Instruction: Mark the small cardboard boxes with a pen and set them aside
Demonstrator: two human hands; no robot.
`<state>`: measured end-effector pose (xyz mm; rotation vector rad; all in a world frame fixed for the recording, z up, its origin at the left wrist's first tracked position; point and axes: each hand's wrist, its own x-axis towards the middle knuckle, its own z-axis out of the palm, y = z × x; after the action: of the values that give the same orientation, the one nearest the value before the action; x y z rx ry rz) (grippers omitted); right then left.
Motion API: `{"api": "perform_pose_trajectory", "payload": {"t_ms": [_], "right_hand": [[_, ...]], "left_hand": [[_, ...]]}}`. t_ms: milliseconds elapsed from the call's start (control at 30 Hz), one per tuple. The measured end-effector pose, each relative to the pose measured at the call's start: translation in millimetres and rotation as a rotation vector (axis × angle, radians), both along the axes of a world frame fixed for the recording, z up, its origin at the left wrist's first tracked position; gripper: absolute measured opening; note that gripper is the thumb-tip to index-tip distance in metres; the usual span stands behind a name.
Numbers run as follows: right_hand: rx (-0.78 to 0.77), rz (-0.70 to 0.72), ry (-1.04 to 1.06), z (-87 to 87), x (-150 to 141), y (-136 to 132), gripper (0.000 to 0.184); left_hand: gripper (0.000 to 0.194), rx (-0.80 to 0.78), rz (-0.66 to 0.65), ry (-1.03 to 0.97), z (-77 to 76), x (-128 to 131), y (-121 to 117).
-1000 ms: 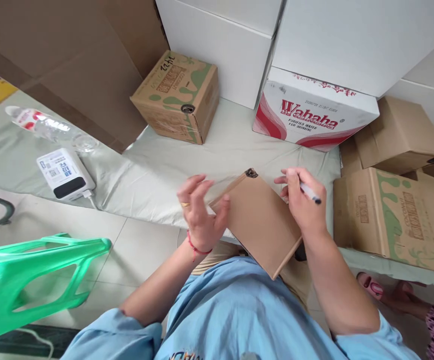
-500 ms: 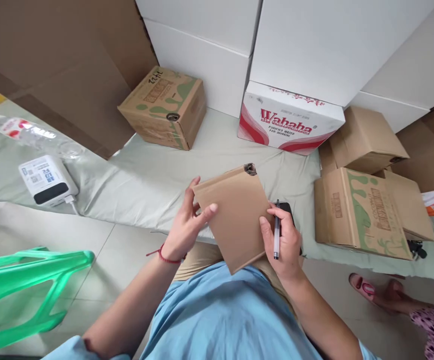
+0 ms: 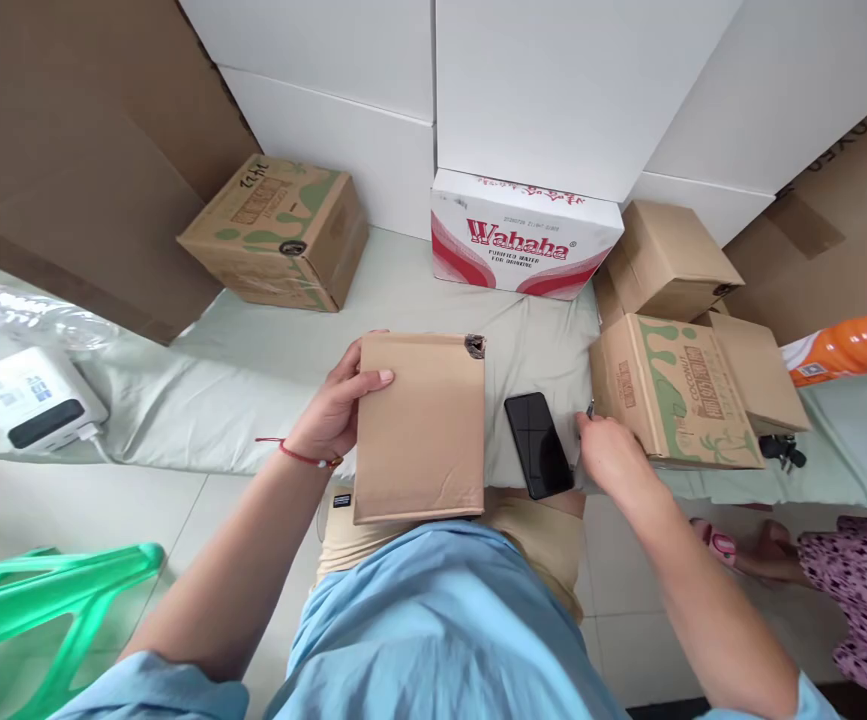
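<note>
My left hand grips the left edge of a plain brown cardboard box, thumb on top and fingers underneath. The box lies across my lap at the bench edge, with a dark torn-looking patch at its far right corner. My right hand is closed at the bench edge, around a pen of which only a tip shows. Between that hand and the box lies a black phone. Just right of the hand is a printed coconut carton.
A Wahaha water box and another printed carton stand at the back. On the left are a white power bank, a plastic bottle and a green stool. At right lie an orange bottle and a person's foot.
My right hand has left the box and moved right with the pen, uncovering the phone. The box has turned straighter in my left hand. The view has shifted right.
</note>
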<state>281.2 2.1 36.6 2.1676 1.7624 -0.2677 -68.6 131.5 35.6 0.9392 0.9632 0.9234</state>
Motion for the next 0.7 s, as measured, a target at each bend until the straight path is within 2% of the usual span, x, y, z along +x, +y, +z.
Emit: {"api": "perform_pose_trajectory", "payload": {"t_ms": [100, 200, 233, 367, 533, 700], "right_hand": [[0.039, -0.001, -0.032, 2.6, -10.1, 4.4, 0.063], [0.085, -0.064, -0.009, 1.5, -35.0, -11.0, 0.058], [0.093, -0.094, 0.021, -1.4, -44.6, -19.4, 0.059], [0.127, -0.158, 0.102, -23.0, -75.2, -48.8, 0.083], [0.221, -0.241, 0.114, -42.0, -81.2, -51.2, 0.094], [0.217, -0.292, 0.145, -43.3, -79.5, -44.1, 0.080]], "left_hand": [[0.069, -0.001, -0.016, -0.018, 0.8, 9.4, 2.9], [0.064, -0.017, -0.006, -0.031, -1.4, 17.0, 7.9], [0.062, -0.035, -0.002, -0.033, -3.0, 18.6, 10.3], [0.058, -0.072, -0.050, -0.044, -10.8, 22.3, 26.9], [0.057, 0.047, -0.137, -0.111, -8.1, 41.0, 71.4], [0.073, 0.243, -0.074, -0.206, 4.3, 84.8, 133.8]]}}
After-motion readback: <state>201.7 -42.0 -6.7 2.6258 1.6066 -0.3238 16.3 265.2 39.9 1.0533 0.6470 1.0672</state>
